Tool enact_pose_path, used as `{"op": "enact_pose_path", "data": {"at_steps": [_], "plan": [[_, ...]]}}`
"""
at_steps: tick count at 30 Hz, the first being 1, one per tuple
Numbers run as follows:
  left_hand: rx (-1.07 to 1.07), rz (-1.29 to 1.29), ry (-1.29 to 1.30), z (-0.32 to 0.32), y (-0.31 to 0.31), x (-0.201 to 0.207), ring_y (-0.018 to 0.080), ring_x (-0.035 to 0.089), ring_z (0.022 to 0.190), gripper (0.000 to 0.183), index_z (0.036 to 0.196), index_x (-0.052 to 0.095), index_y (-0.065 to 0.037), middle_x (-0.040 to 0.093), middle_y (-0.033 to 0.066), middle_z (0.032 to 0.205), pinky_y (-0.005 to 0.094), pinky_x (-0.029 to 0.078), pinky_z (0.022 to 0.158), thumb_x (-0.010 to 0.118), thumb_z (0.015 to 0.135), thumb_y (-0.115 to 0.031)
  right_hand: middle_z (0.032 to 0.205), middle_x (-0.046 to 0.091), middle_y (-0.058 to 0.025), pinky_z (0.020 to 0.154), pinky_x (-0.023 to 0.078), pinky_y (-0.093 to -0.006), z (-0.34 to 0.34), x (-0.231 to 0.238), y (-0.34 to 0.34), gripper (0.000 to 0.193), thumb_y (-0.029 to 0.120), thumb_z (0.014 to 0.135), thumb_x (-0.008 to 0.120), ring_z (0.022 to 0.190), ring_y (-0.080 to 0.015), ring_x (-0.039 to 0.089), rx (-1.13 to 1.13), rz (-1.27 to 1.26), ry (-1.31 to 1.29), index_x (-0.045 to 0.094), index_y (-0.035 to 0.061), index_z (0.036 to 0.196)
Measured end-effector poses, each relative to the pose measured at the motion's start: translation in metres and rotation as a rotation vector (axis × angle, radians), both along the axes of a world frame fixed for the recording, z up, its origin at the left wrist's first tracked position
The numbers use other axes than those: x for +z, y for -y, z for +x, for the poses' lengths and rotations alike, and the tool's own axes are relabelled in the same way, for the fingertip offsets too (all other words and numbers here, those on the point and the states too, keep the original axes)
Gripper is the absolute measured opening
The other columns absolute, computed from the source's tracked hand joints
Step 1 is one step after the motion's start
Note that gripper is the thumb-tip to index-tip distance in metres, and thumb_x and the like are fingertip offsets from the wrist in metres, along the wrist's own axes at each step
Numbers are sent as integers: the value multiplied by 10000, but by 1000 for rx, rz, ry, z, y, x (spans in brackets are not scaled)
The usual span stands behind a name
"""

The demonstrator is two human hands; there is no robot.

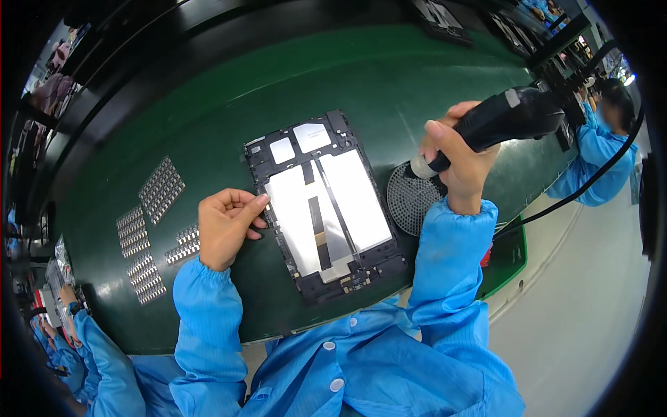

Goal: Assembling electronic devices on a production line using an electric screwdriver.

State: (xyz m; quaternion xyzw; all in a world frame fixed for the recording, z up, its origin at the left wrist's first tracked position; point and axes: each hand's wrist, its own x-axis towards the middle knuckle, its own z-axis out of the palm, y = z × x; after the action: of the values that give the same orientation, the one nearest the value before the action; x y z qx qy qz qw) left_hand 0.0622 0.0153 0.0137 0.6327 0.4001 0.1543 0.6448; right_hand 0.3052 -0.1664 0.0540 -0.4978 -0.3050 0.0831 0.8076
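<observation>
An opened tablet [368, 201], with silvery battery panels and a black frame, lies at a slight tilt on the green tabletop. At its left edge is my left hand [226, 222], thumb and fingers drawn together beside the frame; whatever they may pinch is hidden. My right hand [465, 163] grips a black electric screwdriver [511, 118] by its front part. The screwdriver's pale tip points down and left, over a round grey tray full of small holes [406, 201] to the right of the tablet. Part of that tray is covered by my hand and the tool.
Several sheets of small silvery parts [162, 190] lie to the left. A black cable [597, 174] hangs at the right. Below the table's right edge sits a green bin [507, 264]. Co-workers in blue sleeves sit at right [601, 160] and lower left [104, 354]. Dark shelving runs behind.
</observation>
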Motion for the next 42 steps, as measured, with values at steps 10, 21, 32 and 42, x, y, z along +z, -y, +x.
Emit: {"op": "enact_pose_path", "data": {"at_steps": [10,21,32,42], "plan": [[4,-8,-13,0,-1,-1,94,599,551,203,832,598,42,627,70,672,183,466,434,720,796,-116,616,606,-63,458,435,-227,3,-8,-6,285,-39,685,757,478,-127,570,54,-11,75,572,9,896],[-24,-112,55,-11,-8,-4,119,618,618,178,933,613,52,630,87,770,209,502,462,635,860,-109,613,566,-58,489,460,-271,-20,24,-11,350,-81,687,702,486,-156,549,52,38,78,523,25,968],[-124,-161,95,-13,-10,-8,121,627,640,147,927,611,49,631,80,755,235,514,491,591,877,-88,634,595,-80,522,473,-267,-93,34,-94,295,-40,720,707,511,-141,572,396,-62,126,526,16,947],[-145,-191,78,-17,-10,-6,123,625,649,172,958,599,63,628,76,789,232,512,500,591,883,-91,618,596,-76,497,458,-247,-107,36,-110,272,-72,725,698,503,-138,573,433,-2,122,534,2,929]]}}
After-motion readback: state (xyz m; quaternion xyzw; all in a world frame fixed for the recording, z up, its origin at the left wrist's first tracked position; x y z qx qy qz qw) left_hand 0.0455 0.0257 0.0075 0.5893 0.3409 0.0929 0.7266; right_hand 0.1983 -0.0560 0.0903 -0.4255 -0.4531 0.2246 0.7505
